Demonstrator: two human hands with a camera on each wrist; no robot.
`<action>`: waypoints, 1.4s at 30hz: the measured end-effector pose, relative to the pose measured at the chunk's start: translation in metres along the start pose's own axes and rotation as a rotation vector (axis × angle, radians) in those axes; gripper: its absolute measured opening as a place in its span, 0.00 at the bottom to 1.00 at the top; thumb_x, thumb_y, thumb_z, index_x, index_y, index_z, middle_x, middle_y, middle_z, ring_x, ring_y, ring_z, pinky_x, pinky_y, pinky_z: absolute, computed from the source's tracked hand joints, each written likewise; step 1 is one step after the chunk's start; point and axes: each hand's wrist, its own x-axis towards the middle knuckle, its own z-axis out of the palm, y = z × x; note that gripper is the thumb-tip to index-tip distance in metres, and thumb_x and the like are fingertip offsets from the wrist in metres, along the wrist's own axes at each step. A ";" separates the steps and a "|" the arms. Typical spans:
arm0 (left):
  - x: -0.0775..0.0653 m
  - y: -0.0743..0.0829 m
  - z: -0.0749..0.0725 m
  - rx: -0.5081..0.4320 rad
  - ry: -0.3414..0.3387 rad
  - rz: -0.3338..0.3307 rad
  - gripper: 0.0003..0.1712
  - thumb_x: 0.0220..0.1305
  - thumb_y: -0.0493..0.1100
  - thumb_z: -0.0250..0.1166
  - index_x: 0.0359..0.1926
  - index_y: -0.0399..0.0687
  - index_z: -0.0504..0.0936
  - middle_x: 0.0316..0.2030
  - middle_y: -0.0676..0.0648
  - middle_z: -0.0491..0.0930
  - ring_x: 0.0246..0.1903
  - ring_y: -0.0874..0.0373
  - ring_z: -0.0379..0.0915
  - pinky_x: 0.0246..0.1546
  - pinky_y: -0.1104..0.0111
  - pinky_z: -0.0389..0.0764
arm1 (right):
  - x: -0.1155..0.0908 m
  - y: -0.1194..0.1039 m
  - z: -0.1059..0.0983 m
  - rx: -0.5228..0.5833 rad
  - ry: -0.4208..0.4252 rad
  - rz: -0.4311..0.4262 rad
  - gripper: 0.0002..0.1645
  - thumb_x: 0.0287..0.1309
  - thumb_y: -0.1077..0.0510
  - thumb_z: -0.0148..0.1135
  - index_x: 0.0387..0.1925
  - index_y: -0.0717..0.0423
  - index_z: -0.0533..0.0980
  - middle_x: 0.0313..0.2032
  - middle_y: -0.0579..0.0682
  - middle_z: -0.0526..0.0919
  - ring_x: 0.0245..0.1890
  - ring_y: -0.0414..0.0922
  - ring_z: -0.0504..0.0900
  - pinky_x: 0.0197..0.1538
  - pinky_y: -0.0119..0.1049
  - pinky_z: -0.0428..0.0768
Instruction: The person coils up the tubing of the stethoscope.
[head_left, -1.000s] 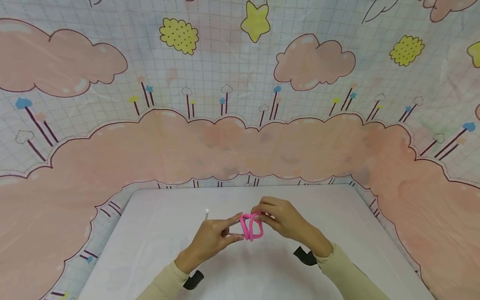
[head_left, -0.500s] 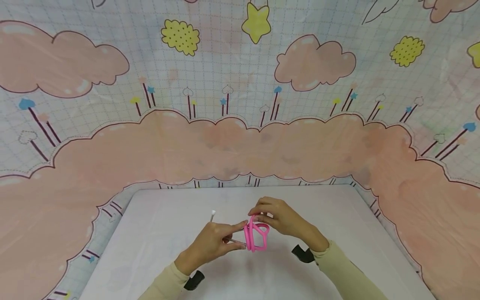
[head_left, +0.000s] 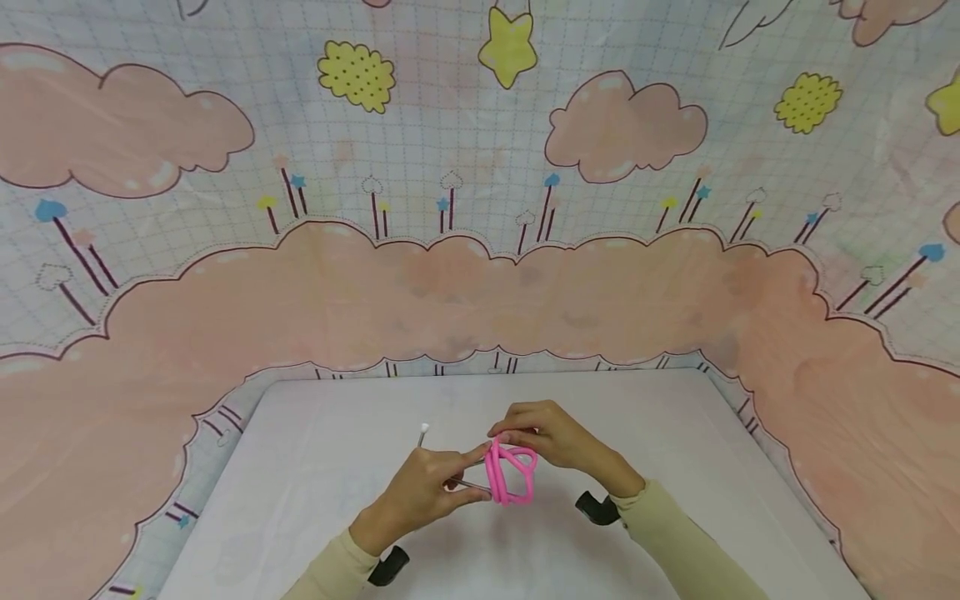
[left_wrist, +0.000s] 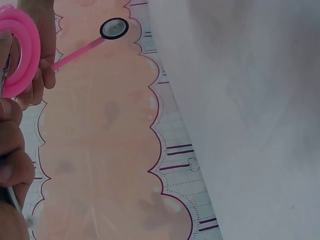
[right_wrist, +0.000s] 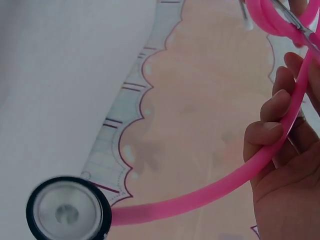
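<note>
A stethoscope with pink tubing (head_left: 498, 479) is held up between both hands over the white table. My left hand (head_left: 420, 492) grips its metal ear tubes, thumb and forefinger reaching to the looped tubing. One white eartip (head_left: 425, 428) sticks up behind that hand. At the top of the loops, my right hand (head_left: 558, 437) pinches the tubing. In the right wrist view, the tube runs through the right hand's curled fingers (right_wrist: 265, 132), with the round chestpiece (right_wrist: 67, 212) dangling from its end. The left wrist view shows the pink coil (left_wrist: 31, 50) close to the left fingers.
The white tabletop (head_left: 337, 417) spreads beneath the hands. Behind and around it hangs a cloth printed with clouds and stars (head_left: 480, 292). A black wrist mount (head_left: 389, 567) is at the left cuff and another black mount (head_left: 597, 507) at the right.
The looped tubing has dropped slightly and its left strands now lie closer together. My right hand has shifted a little left and down; the left hand keeps its grip, tilted slightly lower.
</note>
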 end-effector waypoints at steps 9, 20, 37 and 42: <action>-0.002 -0.002 0.001 0.007 0.039 0.019 0.36 0.51 0.57 0.68 0.61 0.51 0.73 0.14 0.60 0.67 0.17 0.76 0.54 0.21 0.90 0.60 | 0.007 -0.008 -0.004 0.150 -0.030 0.058 0.10 0.57 0.67 0.59 0.40 0.64 0.81 0.27 0.52 0.82 0.26 0.34 0.72 0.30 0.25 0.74; 0.005 0.000 0.001 -0.026 0.088 0.069 0.33 0.51 0.52 0.69 0.58 0.48 0.76 0.14 0.58 0.67 0.17 0.75 0.56 0.21 0.89 0.61 | 0.005 0.008 0.010 0.319 -0.057 0.141 0.14 0.63 0.60 0.54 0.42 0.65 0.80 0.37 0.59 0.85 0.38 0.33 0.80 0.43 0.31 0.80; 0.001 -0.012 0.004 -0.015 0.194 -0.057 0.34 0.50 0.49 0.70 0.60 0.50 0.74 0.16 0.58 0.70 0.16 0.71 0.59 0.21 0.87 0.63 | -0.010 0.025 0.036 0.252 0.092 0.463 0.12 0.63 0.65 0.53 0.44 0.59 0.79 0.33 0.61 0.81 0.27 0.36 0.75 0.30 0.29 0.77; -0.002 -0.017 0.003 0.013 0.229 -0.115 0.35 0.50 0.49 0.71 0.61 0.51 0.73 0.15 0.57 0.68 0.18 0.72 0.57 0.21 0.87 0.61 | -0.016 0.037 0.047 0.264 0.132 0.447 0.07 0.63 0.61 0.54 0.38 0.57 0.78 0.28 0.58 0.79 0.22 0.39 0.74 0.25 0.33 0.78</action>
